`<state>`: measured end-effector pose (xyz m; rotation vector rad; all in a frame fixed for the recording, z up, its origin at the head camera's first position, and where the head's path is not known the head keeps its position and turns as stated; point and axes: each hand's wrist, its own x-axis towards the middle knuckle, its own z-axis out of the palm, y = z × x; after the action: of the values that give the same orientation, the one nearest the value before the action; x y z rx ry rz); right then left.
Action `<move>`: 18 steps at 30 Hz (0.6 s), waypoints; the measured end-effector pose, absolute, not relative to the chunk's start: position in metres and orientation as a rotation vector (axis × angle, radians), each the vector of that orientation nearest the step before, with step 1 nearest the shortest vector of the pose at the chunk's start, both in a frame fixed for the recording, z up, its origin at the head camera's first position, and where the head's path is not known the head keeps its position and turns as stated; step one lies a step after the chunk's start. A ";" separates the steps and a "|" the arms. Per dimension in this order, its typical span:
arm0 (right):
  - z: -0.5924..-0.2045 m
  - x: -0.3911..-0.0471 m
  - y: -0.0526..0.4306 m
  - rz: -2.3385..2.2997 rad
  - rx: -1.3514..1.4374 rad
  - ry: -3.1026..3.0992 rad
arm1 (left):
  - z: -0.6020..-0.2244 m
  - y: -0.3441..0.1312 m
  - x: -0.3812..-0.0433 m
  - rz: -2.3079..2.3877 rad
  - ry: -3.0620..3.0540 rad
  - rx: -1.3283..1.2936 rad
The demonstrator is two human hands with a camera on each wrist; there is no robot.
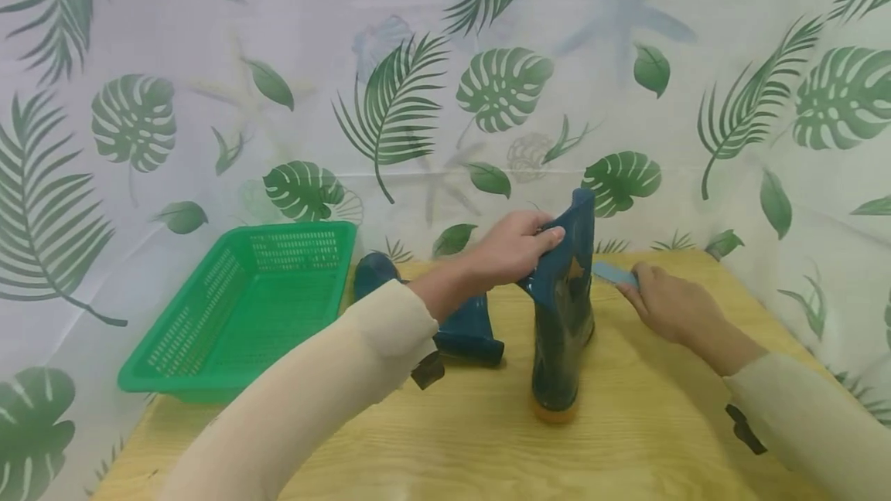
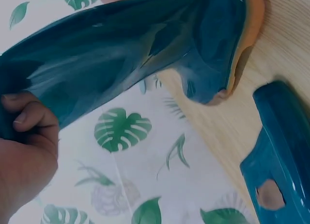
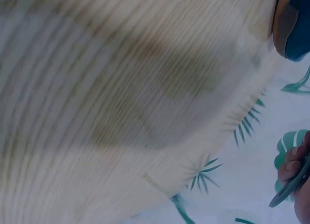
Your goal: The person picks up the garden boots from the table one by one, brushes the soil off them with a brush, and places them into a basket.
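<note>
Leaf-print backdrop (image 1: pixel 497 87), white with green, rises behind the far edge of a yellowish wood-grain tabletop (image 1: pixel 459 439). Green basket (image 1: pixel 209 385), perforated sides, sits at the far left corner, its rim jutting past the left edge in the head view.

Upright boot (image 1: pixel 554 346), dark blue-green with an orange sole, stands on the tabletop right of the middle, nearer the far edge than the near one; brownish patch on its shaft. Lying boot (image 1: pixel 472 321), same blue, is on its side between basket and upright boot near the far edge, partly behind the left forearm (the left wrist view shows a tan patch on it).

Left hand (image 1: pixel 511 247) grips the upright boot near the top of its shaft, fingers curled, thumb over the rim. Right hand (image 1: pixel 675 304), toward the right edge, is closed round a flat light-blue tool (image 1: pixel 614 274). Tool's tip points at the upright boot's shaft; cannot tell whether it touches. Both arms wear cream sleeves (image 1: pixel 306 389).
</note>
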<state>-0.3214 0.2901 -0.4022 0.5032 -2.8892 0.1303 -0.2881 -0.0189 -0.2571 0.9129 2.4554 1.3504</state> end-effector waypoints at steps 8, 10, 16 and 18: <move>-0.399 -0.322 0.310 0.196 0.394 -2.904 | -0.283 -0.020 -0.299 1.584 2.336 0.970; -0.403 -0.324 0.310 0.213 0.398 -2.909 | -0.290 -0.037 -0.301 1.592 2.351 0.960; -0.416 -0.325 0.302 0.272 0.437 -2.953 | -0.307 -0.100 -0.304 1.412 2.510 0.761; -0.421 -0.325 0.298 0.284 0.450 -2.952 | -0.310 -0.117 -0.304 1.285 2.612 0.691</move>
<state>-0.3252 0.2978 -0.4212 0.4500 -2.9522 0.2841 -0.3044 -0.1168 -0.3097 0.6912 2.6124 1.2855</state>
